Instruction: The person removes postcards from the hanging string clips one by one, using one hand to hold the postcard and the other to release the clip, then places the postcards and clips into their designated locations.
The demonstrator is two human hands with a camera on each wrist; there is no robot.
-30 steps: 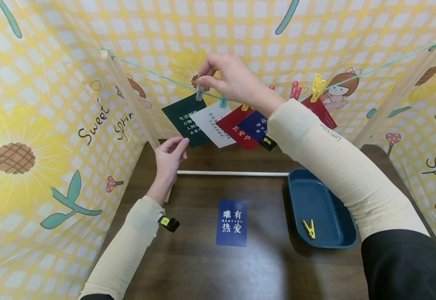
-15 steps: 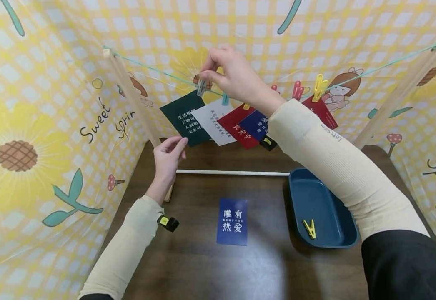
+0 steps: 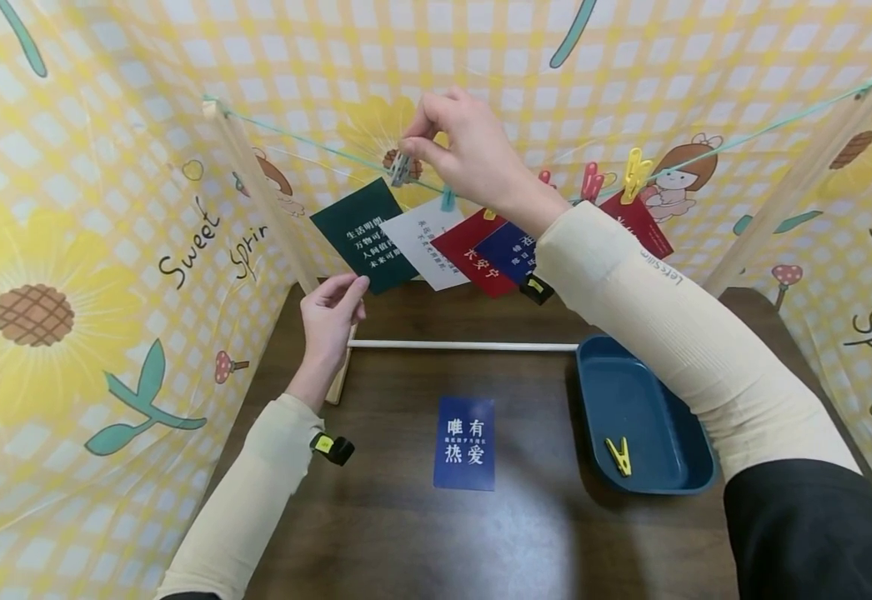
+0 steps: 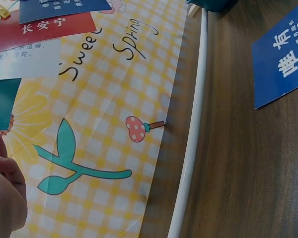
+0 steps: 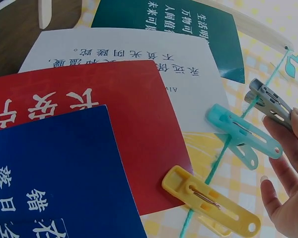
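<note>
My left hand (image 3: pixel 328 321) pinches the lower edge of a dark green card (image 3: pixel 364 237) with white writing. Between thumb and fingers, my right hand (image 3: pixel 469 154) holds a grey clothespin (image 5: pixel 270 101) at the green string (image 5: pixel 216 161). In the right wrist view the clothespin's tip stands just apart from the green card's edge. A white card (image 5: pixel 129 54) overlaps the green one and hangs from a teal clothespin (image 5: pixel 246 131). Beside it, a red card (image 5: pixel 139 124) hangs from a yellow clothespin (image 5: pixel 208 198), partly covered by a blue card (image 5: pixel 64 168).
Wooden posts (image 3: pixel 259 196) carry the string, with a white rod (image 3: pixel 466 346) low between them. Another blue card (image 3: pixel 464 479) lies on the brown table (image 3: pixel 376 533). A blue tray (image 3: pixel 649 417) at right holds a yellow clothespin (image 3: pixel 619 457). Patterned cloth surrounds the table.
The green card has shifted slightly left with my left hand, its top corner moving away from the grey clothespin. The clothespin, still in my right hand, has tilted and risen a little.
</note>
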